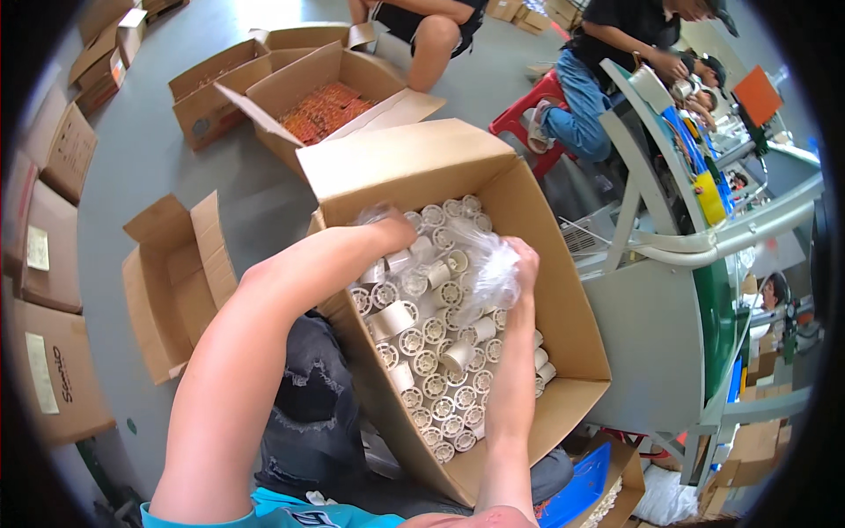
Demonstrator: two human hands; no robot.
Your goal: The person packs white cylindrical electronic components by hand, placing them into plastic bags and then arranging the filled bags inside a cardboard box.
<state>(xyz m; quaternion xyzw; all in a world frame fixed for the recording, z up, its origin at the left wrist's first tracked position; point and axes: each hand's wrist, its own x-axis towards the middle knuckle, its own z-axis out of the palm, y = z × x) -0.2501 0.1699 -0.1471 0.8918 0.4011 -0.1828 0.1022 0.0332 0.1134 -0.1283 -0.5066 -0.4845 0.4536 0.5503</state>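
Observation:
A large open cardboard box (563, 290) stands tilted in front of me, filled with several white round plastic parts (433, 331), cup-shaped with ribbed, spoked ends. Most stand in rows with their ends up, while some lie loose on top. A clear plastic bag (488, 275) spreads crumpled over the parts toward the far side. My right hand (525, 262) is closed on a bunched portion of it near the box's right wall. At the far left of the box, my left hand (396, 231) is closed at another fold of clear plastic; its fingers are partly hidden and blurred.
An open box of orange-red pieces (324, 113) sits beyond mine, and an open carton (180, 286) is at left. Closed boxes (55, 242) line the left edge. A grey workbench (647, 326) and red stool (546, 97) stand right. Other people sit beyond. A blue tray (581, 488) lies near.

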